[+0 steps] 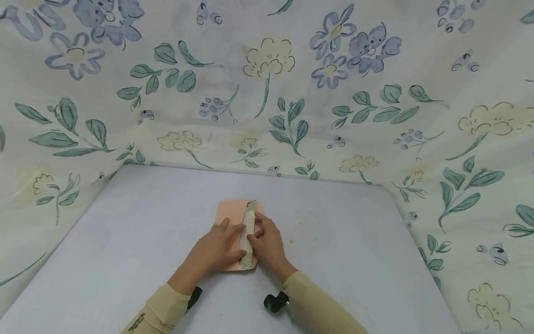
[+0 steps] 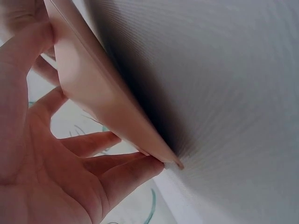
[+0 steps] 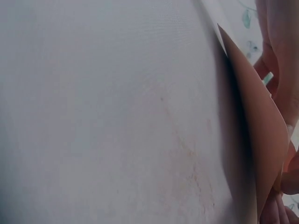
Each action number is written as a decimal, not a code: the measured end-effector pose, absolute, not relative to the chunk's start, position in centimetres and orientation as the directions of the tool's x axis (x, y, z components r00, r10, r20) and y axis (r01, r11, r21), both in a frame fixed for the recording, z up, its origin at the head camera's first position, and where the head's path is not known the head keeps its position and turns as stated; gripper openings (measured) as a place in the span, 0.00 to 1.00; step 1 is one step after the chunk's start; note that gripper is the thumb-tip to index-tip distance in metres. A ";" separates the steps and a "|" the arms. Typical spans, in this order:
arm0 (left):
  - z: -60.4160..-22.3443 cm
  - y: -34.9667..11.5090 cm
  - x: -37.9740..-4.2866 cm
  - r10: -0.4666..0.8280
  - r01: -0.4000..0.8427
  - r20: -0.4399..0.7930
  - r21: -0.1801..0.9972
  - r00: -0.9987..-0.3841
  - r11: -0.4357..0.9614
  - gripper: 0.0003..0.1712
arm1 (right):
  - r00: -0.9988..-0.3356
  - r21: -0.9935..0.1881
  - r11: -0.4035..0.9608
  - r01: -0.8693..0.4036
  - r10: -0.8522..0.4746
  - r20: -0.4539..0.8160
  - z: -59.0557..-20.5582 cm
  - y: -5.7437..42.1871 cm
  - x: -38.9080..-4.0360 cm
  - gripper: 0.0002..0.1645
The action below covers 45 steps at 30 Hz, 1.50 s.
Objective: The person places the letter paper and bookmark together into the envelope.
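Observation:
A peach paper envelope (image 1: 229, 211) lies on the white table in the head view, with its flap along the right side. A pale strip (image 1: 251, 218) with speckled, patterned ends runs lengthwise near that side. My left hand (image 1: 212, 248) rests on the envelope, fingers spread and thumb near the strip; in the left wrist view its fingertips touch the envelope's face. On the other side, my right hand (image 1: 269, 239) pinches the flap edge beside the strip with thumb and fingers. The right wrist view shows the flap (image 3: 254, 121) raised at an angle from the tabletop.
The white tabletop (image 1: 342, 241) spreads around the envelope, with faint reddish marks (image 3: 187, 149) to its right. A floral cloth (image 1: 267, 93) hangs behind the table and along its sides. Dark wrist-worn devices (image 1: 275, 302) sit below both sleeves.

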<state>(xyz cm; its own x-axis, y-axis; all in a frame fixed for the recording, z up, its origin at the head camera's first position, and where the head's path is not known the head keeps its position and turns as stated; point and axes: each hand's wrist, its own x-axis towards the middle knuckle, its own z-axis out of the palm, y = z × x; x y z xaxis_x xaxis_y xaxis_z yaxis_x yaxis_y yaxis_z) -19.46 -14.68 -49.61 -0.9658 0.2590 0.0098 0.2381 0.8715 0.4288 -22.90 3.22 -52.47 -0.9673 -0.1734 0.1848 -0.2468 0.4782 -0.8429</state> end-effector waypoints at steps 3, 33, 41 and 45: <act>-49.6 -14.6 -19.5 0.259 0.235 0.002 0.427 -0.966 0.873 0.39 | -0.967 -0.841 0.481 -0.245 -0.180 0.179 -52.5 3.1 -22.9 0.38; -49.9 -15.0 -19.7 0.275 0.266 0.040 0.419 -0.961 0.868 0.38 | -0.952 -0.838 0.462 -0.290 -0.229 0.203 -52.7 2.5 -23.1 0.38; -50.0 -15.0 -19.8 0.258 0.250 0.038 0.423 -0.965 0.871 0.38 | -0.953 -0.844 0.454 -0.284 -0.233 0.195 -53.0 2.4 -23.1 0.39; -50.0 -15.0 -19.8 0.260 0.255 0.046 0.423 -0.964 0.869 0.38 | -0.954 -0.849 0.449 -0.278 -0.230 0.190 -52.9 2.4 -23.0 0.38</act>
<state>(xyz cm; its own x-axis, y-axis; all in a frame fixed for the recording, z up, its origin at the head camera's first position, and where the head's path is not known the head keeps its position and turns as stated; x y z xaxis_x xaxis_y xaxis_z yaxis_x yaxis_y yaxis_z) -19.75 -14.98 -49.98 -0.9644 0.2605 0.0456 0.2548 0.8693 0.4235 -22.96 2.40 -52.86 -0.9543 -0.2305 0.1901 -0.2776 0.4490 -0.8493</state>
